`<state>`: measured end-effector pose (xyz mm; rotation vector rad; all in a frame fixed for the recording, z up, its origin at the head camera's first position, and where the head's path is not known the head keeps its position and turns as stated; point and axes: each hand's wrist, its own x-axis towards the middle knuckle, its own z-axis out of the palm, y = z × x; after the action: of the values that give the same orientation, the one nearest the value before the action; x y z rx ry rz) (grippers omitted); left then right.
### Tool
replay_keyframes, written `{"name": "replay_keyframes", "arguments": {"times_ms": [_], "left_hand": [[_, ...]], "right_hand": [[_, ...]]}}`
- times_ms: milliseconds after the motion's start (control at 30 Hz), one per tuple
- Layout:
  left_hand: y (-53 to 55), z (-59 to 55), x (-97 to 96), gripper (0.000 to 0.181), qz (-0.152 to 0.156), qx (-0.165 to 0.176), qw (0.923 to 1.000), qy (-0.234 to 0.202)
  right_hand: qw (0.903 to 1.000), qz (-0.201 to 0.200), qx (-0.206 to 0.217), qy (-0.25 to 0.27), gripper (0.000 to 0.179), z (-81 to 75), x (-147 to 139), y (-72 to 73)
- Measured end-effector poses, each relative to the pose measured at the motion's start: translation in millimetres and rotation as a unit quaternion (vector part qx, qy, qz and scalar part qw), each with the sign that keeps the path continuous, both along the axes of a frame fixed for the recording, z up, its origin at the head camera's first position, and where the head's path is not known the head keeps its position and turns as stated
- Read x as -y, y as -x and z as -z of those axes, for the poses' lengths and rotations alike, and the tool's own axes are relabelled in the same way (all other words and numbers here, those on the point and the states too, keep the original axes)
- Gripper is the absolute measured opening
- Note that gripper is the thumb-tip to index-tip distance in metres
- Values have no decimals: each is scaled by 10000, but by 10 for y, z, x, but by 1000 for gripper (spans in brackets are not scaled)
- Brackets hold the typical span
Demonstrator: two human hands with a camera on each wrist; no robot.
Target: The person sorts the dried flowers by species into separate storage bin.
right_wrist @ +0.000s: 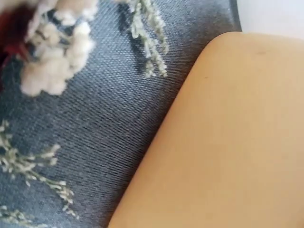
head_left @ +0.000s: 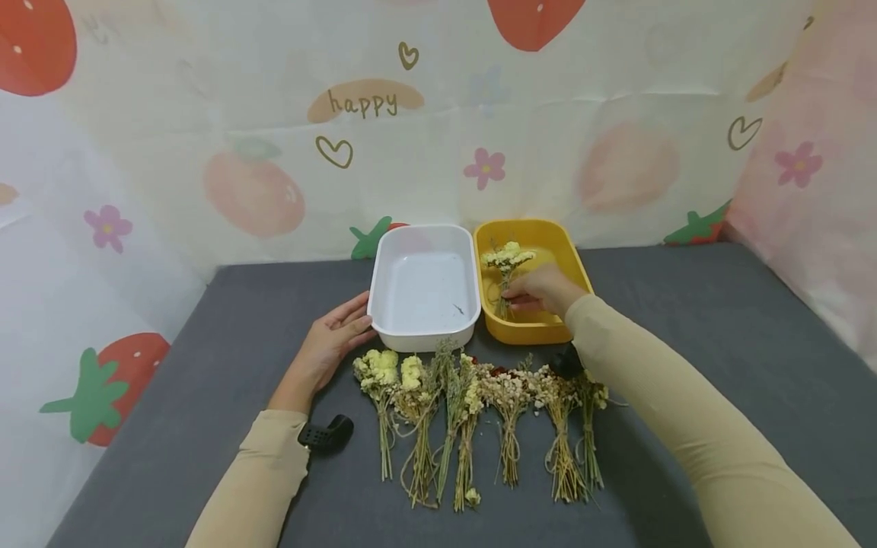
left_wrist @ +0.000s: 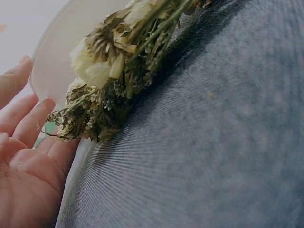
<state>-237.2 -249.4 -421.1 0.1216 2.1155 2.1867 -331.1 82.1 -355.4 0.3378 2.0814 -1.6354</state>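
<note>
My right hand pinches the stems of a small bunch of dried pale-yellow flowers inside the outline of the yellow tub. The flower heads point away toward the back wall. At the left side of the white tub, my left hand rests its extended fingers on the rim. In the left wrist view that hand lies beside a yellow flower bunch. The right wrist view shows the yellow tub's outer wall, but the hand itself is out of that frame.
Several tied bunches of dried flowers lie in a row before the tubs, including a yellow one at the left end and a pinkish-white one. Both tubs stand side by side on the grey cloth, near the patterned backdrop.
</note>
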Motion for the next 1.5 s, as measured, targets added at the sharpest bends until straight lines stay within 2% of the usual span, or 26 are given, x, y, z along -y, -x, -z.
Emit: {"name": "replay_keyframes", "arguments": {"times_ms": [100, 333, 500, 633, 933, 1500], "left_hand": [[10, -3, -27, 60, 7, 23, 10000, 4], [-2, -20, -10, 59, -33, 33, 10000, 43], [1, -25, 0, 59, 6, 44, 10000, 87], [-2, -24, 11, 60, 2, 51, 9999, 105], [2, -31, 12, 61, -13, 61, 10000, 55], [0, -29, -5, 61, 19, 57, 10000, -13]], "right_hand": [[10000, 3, 45, 9, 17, 13, -24, -1], [9999, -1, 111, -118, 31, 38, -7, -1], [9996, 41, 117, -258, 17, 56, -6, 5], [9993, -14, 128, -365, 13, 63, 0, 3], [9993, -17, 218, -309, 31, 69, -16, 7], [9992, 37, -14, -400, 35, 76, -62, -4]]}}
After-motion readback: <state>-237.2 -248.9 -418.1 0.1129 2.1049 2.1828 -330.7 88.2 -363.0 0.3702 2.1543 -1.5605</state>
